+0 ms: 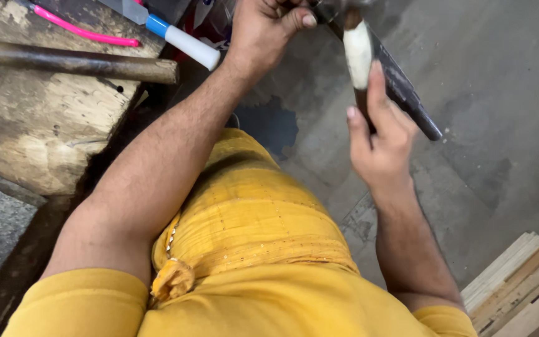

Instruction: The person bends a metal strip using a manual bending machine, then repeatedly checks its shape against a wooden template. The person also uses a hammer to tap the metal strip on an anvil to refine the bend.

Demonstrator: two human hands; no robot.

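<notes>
Right hand point(378, 140) gripped the wooden hammer handle point(358, 53) near the frame's top edge, left hand point(268, 31) curled closed beside its head; firmer, lower grip judged steadier.

This looks like a rough workshop, seen from above a person seated over a stained, cracked concrete floor point(488, 106). At the upper left of the frame stands a worn, gouged wooden block point(38, 125) used as a bench, with a rusty iron rod point(76, 61) lying across it, a pink-handled tool point(85, 31) and a blade with a blue-and-white handle point(179, 37) beside it. Stacked wooden boards point(519, 281) sit at the lower right corner.
</notes>
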